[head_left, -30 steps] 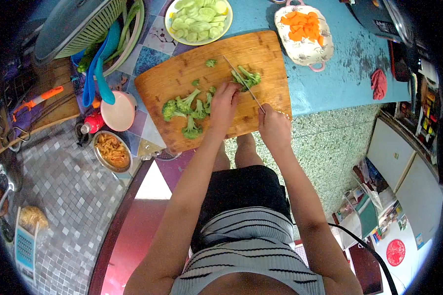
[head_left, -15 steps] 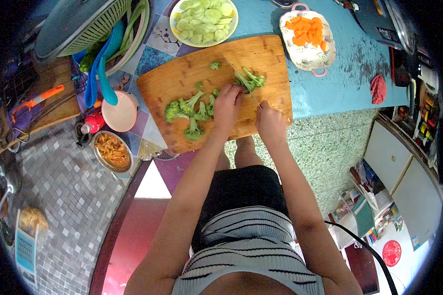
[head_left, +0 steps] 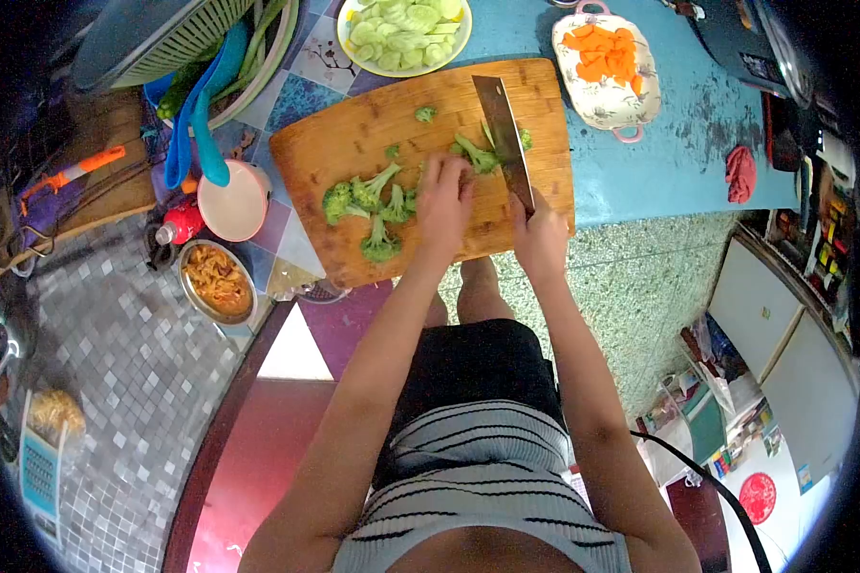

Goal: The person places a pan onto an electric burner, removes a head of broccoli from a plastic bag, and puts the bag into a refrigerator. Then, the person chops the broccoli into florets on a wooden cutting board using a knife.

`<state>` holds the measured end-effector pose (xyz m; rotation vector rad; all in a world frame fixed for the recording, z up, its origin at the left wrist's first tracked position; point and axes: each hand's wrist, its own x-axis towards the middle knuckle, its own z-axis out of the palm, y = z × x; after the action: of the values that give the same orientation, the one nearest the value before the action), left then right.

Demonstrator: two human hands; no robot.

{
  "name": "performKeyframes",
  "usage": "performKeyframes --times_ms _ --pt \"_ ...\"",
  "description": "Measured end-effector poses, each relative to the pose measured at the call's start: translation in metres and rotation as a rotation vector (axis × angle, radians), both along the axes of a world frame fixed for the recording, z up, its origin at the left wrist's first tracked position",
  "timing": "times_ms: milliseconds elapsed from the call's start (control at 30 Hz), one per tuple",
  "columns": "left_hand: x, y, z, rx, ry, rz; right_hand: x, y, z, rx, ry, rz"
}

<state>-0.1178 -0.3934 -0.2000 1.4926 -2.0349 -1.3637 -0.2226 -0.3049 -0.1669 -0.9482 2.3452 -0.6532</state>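
My right hand (head_left: 542, 234) is closed round the handle of a cleaver (head_left: 506, 138), whose broad blade is turned to show its flat side above the wooden cutting board (head_left: 306, 158). The blade hides part of the cut broccoli behind it. Close to its left lies a broccoli piece (head_left: 475, 153). My left hand (head_left: 442, 201) rests over the board just below that piece, fingers bent and slightly apart, with nothing visibly held. Several broccoli florets (head_left: 379, 244) are grouped left of this hand. A small floret (head_left: 425, 114) lies higher on the board.
Beyond the board stand a plate of sliced pale green vegetable (head_left: 406, 33) and a floral dish (head_left: 597, 105) with orange slices. At left are a pink bowl (head_left: 232, 201), a metal bowl of brownish food (head_left: 218, 284) and a red bottle (head_left: 182, 224). A red cloth (head_left: 741, 175) lies at right.
The cleaver has moved right, away from the broccoli piece, and its blade has turned from edge-on to flat side showing. My left hand has drawn back slightly, and its fingers have loosened.
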Motion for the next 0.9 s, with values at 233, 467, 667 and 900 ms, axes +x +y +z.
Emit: performKeyframes --times_ms 233,467,667,900 --pt "0.047 0.0 0.029 -0.366 -0.109 0.112 0.022 0.002 -0.005 0.211 -0.006 0.293" --pt "0.051 0.005 0.02 -0.056 -0.12 -0.008 0.003 0.019 -0.025 0.286 0.107 0.216" --pt "0.032 0.01 0.0 -0.121 -0.035 0.027 0.004 0.018 -0.002 0.194 0.137 0.218" --pt "0.008 0.012 -0.004 -0.227 -0.028 0.012 0.015 0.014 0.014 0.161 0.123 0.113"
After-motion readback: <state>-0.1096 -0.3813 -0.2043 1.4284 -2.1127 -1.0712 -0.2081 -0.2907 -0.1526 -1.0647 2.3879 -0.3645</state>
